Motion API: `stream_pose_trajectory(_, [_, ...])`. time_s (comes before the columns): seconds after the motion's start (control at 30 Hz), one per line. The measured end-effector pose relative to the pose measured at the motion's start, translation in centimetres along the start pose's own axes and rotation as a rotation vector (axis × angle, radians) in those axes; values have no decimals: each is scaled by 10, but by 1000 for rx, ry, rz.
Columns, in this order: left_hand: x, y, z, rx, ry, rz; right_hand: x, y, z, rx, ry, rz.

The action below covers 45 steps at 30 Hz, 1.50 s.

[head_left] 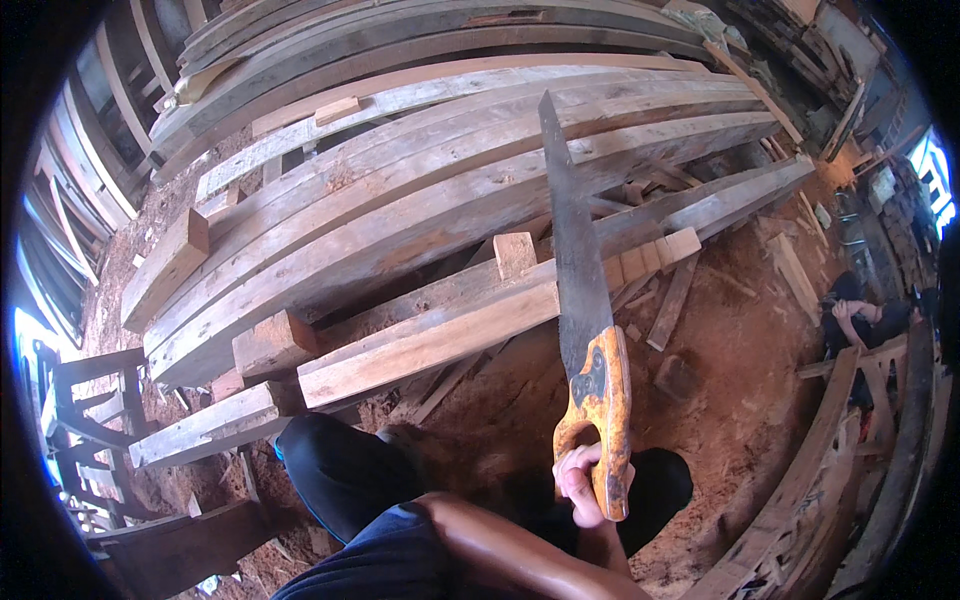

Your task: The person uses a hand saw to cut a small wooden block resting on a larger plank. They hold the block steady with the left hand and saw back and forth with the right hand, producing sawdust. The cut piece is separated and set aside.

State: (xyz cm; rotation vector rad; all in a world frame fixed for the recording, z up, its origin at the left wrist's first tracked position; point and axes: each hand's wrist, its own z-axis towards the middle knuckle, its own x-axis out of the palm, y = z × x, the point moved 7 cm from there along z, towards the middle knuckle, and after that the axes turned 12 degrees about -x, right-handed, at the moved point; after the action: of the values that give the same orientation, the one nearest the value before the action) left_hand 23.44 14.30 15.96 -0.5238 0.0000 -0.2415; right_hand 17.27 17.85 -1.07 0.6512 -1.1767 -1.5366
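A handsaw (575, 230) with a worn yellow handle points up and away from me, its blade crossing in front of a squared timber (430, 340). My right hand (585, 485) is closed around the handle. Whether the blade touches the timber I cannot tell. Several lines run across the timber's top just right of the blade. A short wood block (515, 255) stands against its far side. From the lower left, my left forearm (520, 550) crosses toward the right in front of my right wrist; its hand is out of view.
Long beams (400, 210) lie side by side beyond the timber, with more stacked planks (450, 45) behind. Offcuts are scattered over the reddish dirt floor (740, 340). Bent planks (800, 490) line the right side. Another person (860, 315) is at the far right.
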Motion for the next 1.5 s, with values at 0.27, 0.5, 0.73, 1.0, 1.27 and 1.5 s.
stream_pose_trajectory(0.27, [-2, 1, 1, -11, 3, -2, 0, -1, -1, 37, -35, 46])
stream_pose_trajectory(0.5, [0, 0, 3, -11, 11, -8, -2, 0, 0, 22, -16, 7])
stream_pose_trajectory(0.73, [3, 0, 3, -11, 30, -8, -4, -3, -2, -13, 1, -39])
stream_pose_trajectory(1.0, [3, 0, 5, -25, 28, -3, -1, 0, -1, -8, -9, -35])
stream_pose_trajectory(1.27, [1, 2, 9, -65, 41, 8, -5, -4, -3, 3, -2, -87])
stream_pose_trajectory(1.5, [-46, -27, -6, -359, -6, 187, -19, -33, -20, 298, 74, -232])
